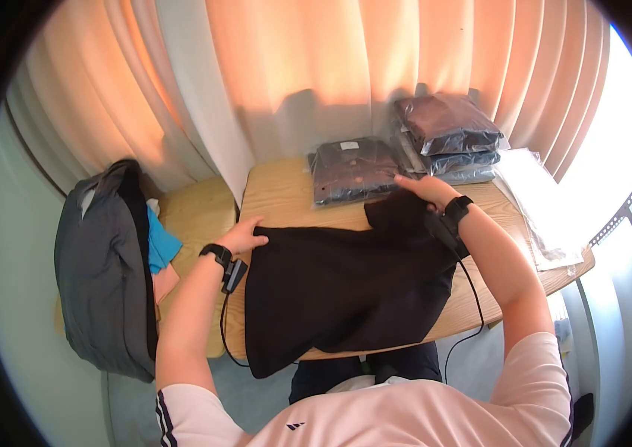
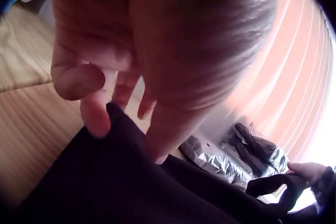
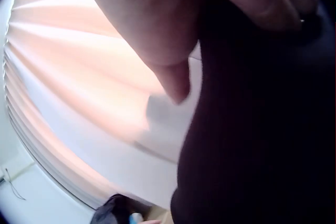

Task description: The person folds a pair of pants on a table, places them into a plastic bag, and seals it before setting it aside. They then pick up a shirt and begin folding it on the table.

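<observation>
A black garment [image 1: 338, 287] lies spread over the wooden table [image 1: 282, 194], its lower edge hanging off the front. My left hand [image 1: 251, 231] rests at the garment's upper left corner, and in the left wrist view its fingertips [image 2: 97, 121] lie fairly straight against the cloth's edge [image 2: 121, 171]. My right hand [image 1: 419, 186] grips the garment's upper right part and holds it raised above the table. Seen from the right wrist, that hand's fingers [image 3: 257, 1] curl round the dark cloth [image 3: 262, 129].
Folded dark clothes in a clear bag [image 1: 352, 170] lie at the table's back, beside a stack of bagged clothes [image 1: 450, 138]. Flat plastic bags [image 1: 543, 216] cover the right end. A grey bag [image 1: 103, 268] and blue cloth [image 1: 161, 242] sit at left. Curtains hang behind.
</observation>
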Tool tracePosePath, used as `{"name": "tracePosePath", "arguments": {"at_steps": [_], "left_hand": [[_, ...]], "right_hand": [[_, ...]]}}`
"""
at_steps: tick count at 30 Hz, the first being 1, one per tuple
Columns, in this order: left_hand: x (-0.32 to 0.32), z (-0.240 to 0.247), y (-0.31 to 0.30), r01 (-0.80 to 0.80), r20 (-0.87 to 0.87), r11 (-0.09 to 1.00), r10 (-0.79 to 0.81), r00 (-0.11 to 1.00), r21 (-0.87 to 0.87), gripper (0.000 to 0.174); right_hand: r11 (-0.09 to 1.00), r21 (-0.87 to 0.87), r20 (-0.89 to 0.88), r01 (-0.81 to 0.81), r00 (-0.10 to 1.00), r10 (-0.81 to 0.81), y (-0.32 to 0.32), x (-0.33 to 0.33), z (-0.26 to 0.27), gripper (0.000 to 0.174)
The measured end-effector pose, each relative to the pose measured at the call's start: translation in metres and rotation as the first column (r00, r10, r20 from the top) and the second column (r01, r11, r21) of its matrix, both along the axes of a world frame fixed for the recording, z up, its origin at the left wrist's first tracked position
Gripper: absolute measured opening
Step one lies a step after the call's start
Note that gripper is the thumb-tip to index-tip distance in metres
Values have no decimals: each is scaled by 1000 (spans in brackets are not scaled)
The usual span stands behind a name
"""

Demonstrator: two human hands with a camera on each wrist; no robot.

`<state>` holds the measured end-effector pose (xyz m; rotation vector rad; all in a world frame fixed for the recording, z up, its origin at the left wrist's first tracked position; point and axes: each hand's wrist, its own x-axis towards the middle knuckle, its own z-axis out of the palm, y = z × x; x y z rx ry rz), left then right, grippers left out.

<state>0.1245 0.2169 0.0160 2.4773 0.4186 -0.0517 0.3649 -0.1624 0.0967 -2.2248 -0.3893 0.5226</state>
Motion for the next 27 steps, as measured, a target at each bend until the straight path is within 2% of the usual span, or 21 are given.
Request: {"name": "tracePosePath", "arguments": {"at_steps": [2,3,4,6,7,8,9,10,11,12,13,14,16,17,18,19,20,22,24,26,27], "left_hand": [[-3,27,-24,70,-147,994,-57,987,82,50],[-2,25,-21,74,-147,994,-62,987,81,50],[-3,22,-15,130,-185,989,-115,976,68,46],[-7,23,-12,183,-227,982,-168,959,45,43],[-13,37,-16,149,-145,988,-152,978,-30,40],[-20,52,-20,119,-63,987,-126,990,-105,38],[-29,66,-24,118,-68,987,-126,990,-107,38],[-38,82,-29,37,93,997,-30,995,-70,34],[-42,89,-29,-49,254,998,59,966,-45,30],[-41,94,-18,-100,251,988,127,960,-119,29],[-37,101,-5,-150,241,970,195,951,-192,28],[-33,105,-4,-243,352,932,329,876,-268,26],[-19,89,35,-450,410,874,484,773,-183,36],[-20,75,40,-452,394,874,485,781,-178,36],[-20,63,43,-517,543,854,404,736,64,42],[-22,68,31,-581,667,762,277,692,287,47],[-32,71,20,-443,551,896,349,758,42,56],[-59,75,-14,-293,555,952,195,809,92,51],[-98,78,-44,-187,434,969,101,895,160,45],[-135,76,-73,-152,348,975,89,933,159,39],[-150,71,-81,-156,324,977,103,940,144,39]], "right_hand": [[956,-192,-78,-223,974,212,-8,-13,9,47],[909,-282,-44,-305,951,306,-10,-15,10,39],[910,-283,-47,-304,952,303,-15,-18,13,39],[966,78,165,-246,959,231,-28,-26,27,29],[947,192,497,-256,858,131,-29,-25,33,26],[907,294,754,-302,656,-26,-30,-24,39,24],[884,441,588,-157,794,-153,-31,-49,70,21],[835,550,385,16,882,-270,-28,-73,96,19],[834,551,380,21,884,-273,-22,-66,94,19],[791,598,627,-127,689,-363,-14,-50,93,21],[758,588,786,-282,420,-453,-6,-36,94,25],[811,491,806,-318,520,-284,0,-26,97,37],[639,574,747,-513,647,-152,31,6,75,42],[711,554,650,-434,758,-44,30,11,67,43],[777,514,527,-363,849,48,25,14,60,44],[801,366,525,-474,816,243,15,3,65,42],[865,253,494,-433,827,269,3,-13,64,29],[840,211,628,-499,728,275,-22,-38,36,21],[912,151,441,-381,852,283,-58,-84,17,19],[932,102,304,-349,903,305,-91,-123,-11,19],[935,-1,166,-356,922,351,-105,-139,-18,18]]}}
